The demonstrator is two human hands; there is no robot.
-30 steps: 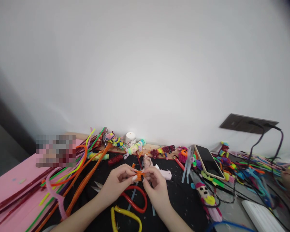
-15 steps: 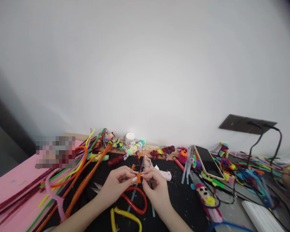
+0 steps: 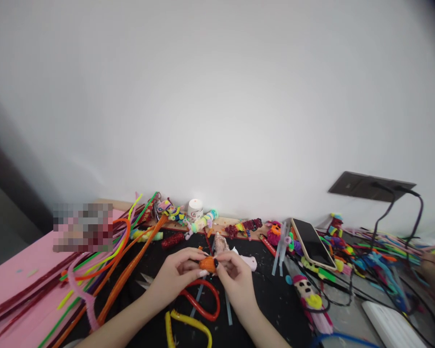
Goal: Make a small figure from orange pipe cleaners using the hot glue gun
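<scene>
While both forearms slanted inward from the near edge over the flat black work mat (image 3: 275, 299), the person's bare left hand (image 3: 183, 268) and bare right hand (image 3: 235, 276) faced each other, fingers curled and thumbs turned inward. Together they pinched a small, rounded orange piece (image 3: 208, 264), which sat between their fingertips, right of the left hand and left of the right. A smooth red loop (image 3: 218, 300) lay nearer, with a bent yellow strip (image 3: 192, 320) nearer again.

On the black surface (image 3: 271, 295) lie a red loop (image 3: 218, 300), a yellow strip (image 3: 193, 321) and scissors (image 3: 144, 282) – partly hidden.
</scene>
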